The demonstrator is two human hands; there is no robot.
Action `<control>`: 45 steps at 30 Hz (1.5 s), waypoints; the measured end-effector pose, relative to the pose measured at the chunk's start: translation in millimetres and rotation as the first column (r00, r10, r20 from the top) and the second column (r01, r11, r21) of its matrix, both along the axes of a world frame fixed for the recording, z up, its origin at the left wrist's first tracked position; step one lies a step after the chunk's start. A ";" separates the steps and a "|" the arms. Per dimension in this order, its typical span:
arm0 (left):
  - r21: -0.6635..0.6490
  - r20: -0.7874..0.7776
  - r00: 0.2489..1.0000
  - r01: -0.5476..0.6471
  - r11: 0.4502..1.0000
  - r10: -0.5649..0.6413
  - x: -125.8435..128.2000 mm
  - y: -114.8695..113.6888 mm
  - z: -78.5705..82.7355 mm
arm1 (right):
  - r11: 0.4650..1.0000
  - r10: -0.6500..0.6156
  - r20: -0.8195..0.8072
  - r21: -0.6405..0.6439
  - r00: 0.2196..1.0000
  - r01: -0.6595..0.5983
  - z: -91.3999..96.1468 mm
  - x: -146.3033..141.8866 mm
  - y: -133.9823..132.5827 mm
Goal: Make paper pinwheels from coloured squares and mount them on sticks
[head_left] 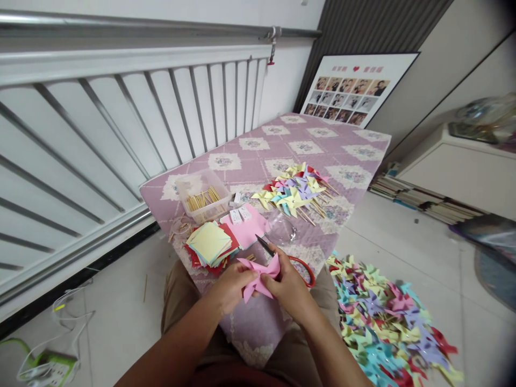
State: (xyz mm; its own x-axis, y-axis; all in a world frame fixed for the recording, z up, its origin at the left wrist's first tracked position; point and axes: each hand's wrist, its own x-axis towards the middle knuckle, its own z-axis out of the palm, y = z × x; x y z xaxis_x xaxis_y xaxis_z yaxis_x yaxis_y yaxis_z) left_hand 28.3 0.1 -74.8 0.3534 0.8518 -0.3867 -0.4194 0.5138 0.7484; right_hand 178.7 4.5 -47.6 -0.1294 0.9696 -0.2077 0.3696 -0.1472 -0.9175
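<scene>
Between my hands is a pink paper pinwheel [260,273], its folded blades spread out. My left hand [234,287] grips its left side, the thumb near the centre. On the other side my right hand [291,285] pinches it, thumb also by the middle. Scissors with red handles [305,270] lie just behind my right hand, partly covered by it. A stack of pale yellow paper squares [209,243] rests on red sheets to the left. Farther back are pink paper [252,228] with small white boxes [239,215] on it, and a clear plastic box [203,196] of short sticks.
Finished pinwheels on sticks [294,188] lie piled on the patterned tablecloth [306,146]. A larger heap of pinwheels [387,322] covers the floor at right. A radiator [169,107] stands along the left. A green power strip [54,368] with cables is on the floor.
</scene>
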 end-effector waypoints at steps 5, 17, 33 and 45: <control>0.030 -0.180 0.983 -0.014 0.999 0.019 2.7 1.7 -12.9 | 1.000 -0.015 -0.032 0.016 0.999 0.015 -1.7 0.7 3.4; 0.046 -0.311 0.932 -0.180 0.983 0.185 4.6 2.6 -17.4 | 0.984 -0.170 -0.406 -0.121 0.898 0.132 -19.7 8.9 7.4; -0.073 -0.229 0.863 -0.477 0.876 0.451 -40.8 -25.5 -24.7 | 0.992 -0.036 -0.010 0.118 0.999 0.037 -88.3 2.9 -35.0; -0.008 -0.244 0.889 -0.401 0.916 0.387 -38.1 -35.2 -45.0 | 0.943 0.035 0.158 0.321 0.987 -0.084 -88.5 -14.9 -10.7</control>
